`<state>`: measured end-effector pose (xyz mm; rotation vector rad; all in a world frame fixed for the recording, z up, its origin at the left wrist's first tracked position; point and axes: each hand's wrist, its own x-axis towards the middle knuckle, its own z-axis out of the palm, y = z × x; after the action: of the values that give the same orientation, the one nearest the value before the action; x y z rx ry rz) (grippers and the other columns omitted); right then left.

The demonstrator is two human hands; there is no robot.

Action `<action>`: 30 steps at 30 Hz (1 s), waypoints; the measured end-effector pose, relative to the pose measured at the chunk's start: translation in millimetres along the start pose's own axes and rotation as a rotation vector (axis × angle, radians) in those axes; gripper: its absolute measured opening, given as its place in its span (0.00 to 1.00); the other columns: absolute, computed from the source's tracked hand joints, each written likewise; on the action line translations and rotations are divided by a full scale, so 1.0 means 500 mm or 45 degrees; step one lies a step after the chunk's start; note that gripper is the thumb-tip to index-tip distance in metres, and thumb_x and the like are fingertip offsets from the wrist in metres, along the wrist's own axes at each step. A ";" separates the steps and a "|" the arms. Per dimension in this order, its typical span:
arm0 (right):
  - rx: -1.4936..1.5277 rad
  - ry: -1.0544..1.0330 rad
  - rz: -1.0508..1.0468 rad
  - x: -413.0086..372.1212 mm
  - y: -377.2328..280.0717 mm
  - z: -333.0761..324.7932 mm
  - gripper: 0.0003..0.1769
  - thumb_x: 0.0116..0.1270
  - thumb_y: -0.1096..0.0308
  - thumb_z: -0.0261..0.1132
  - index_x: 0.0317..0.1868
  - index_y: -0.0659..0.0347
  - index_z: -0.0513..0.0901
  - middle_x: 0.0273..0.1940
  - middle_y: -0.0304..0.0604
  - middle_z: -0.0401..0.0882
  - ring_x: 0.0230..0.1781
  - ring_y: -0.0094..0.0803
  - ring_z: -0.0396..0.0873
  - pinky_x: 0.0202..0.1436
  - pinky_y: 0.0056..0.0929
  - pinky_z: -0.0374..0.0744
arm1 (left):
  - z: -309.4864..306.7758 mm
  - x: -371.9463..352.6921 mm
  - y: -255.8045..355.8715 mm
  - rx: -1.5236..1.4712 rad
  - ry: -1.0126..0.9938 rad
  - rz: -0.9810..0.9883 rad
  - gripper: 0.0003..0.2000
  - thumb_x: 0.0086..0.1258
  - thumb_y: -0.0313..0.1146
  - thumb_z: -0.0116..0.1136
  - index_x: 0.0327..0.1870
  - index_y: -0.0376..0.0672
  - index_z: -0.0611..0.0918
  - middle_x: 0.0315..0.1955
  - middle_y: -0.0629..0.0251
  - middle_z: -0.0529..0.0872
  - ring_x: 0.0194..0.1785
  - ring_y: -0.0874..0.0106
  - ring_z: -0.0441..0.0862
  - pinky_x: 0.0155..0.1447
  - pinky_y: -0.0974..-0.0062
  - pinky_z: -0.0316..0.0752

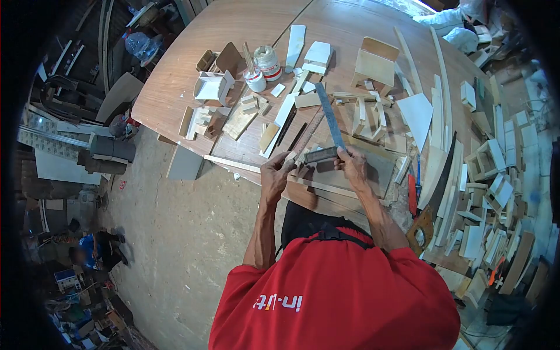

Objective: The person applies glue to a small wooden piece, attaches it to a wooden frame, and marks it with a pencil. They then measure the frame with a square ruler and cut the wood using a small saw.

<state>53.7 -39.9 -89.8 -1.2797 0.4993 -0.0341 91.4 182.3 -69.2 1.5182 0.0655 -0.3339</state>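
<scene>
My right hand [353, 167] is closed on a try square near the joint of its dark stock [321, 155] and its grey metal blade [330, 115]. The blade points away from me over the table. My left hand [277, 175] is closed in a pinch at the stock's other end, around what looks like a small piece of wood [291, 157], mostly hidden by the fingers. Under the hands lies a flat board [373, 173] at the table's near edge. Beyond them are a long wooden strip [284, 119] and a thin dark tool [298, 134].
Glue jars [268, 63], small wooden assemblies [214, 87] and a wooden box shape [375, 64] stand on the brown table [233, 26]. At right lie a handsaw [421, 228], a red-handled tool [412, 195] and many offcuts [484, 239]. Another person [96, 251] is far left.
</scene>
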 end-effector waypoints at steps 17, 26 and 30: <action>-0.214 0.026 0.016 0.116 0.025 0.059 0.12 0.71 0.64 0.59 0.39 0.66 0.80 0.28 0.40 0.82 0.23 0.22 0.78 0.23 0.21 0.76 | 0.046 -0.026 -0.007 0.392 0.109 0.525 0.09 0.68 0.27 0.60 0.47 0.36 0.79 0.41 0.62 0.83 0.45 0.73 0.81 0.46 0.72 0.79; -0.537 0.093 0.018 0.102 -0.004 0.057 0.16 0.71 0.67 0.57 0.54 0.68 0.73 0.30 0.44 0.84 0.26 0.26 0.82 0.24 0.26 0.77 | 0.056 -0.032 -0.026 0.749 0.124 0.654 0.10 0.61 0.23 0.62 0.43 0.42 0.81 0.42 0.61 0.80 0.44 0.67 0.79 0.43 0.70 0.76; -0.964 0.216 -0.200 0.057 -0.048 0.042 0.14 0.67 0.63 0.58 0.47 0.66 0.76 0.31 0.50 0.84 0.32 0.43 0.84 0.37 0.40 0.79 | 0.071 -0.042 -0.032 0.825 0.125 0.737 0.11 0.59 0.22 0.62 0.42 0.42 0.81 0.42 0.60 0.79 0.47 0.60 0.77 0.52 0.65 0.72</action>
<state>92.9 -36.7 -73.0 -2.0690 0.5796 -0.0916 61.2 150.7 -77.5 2.1048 -0.4376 0.2120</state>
